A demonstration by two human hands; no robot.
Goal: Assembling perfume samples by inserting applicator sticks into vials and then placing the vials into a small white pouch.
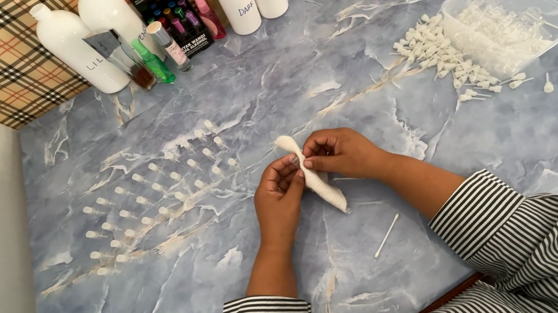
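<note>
Both hands meet over the middle of the blue marbled table (323, 58). The left hand (280, 198) and the right hand (340, 154) are each pinched shut on a strip of white gauze-like cloth (316, 176), which runs from a curled top end above the fingers down to a loose tail near the table surface. The grip suggests the cloth is being twisted or wrapped around something very small; whatever sits inside it is hidden by the fingertips.

Judging from this, the step in hand is wiping or wrapping a small part, and any further move would call for a steady pinch from both hands so the cloth does not unwind.

Just below the right wrist lies a thin white stick (387, 236). To the left stand rows of small clear vials (150, 200), upright and spaced apart. To the right, a clear plastic tray (556, 8) holds many small white sprayer tops, with a heap of the same sprayer tops (431, 48) spilled beside it. At the far edge stand white plastic bottles (80, 50) and a few small coloured perfume bottles (157, 60); their fill levels cannot be told.
</note>
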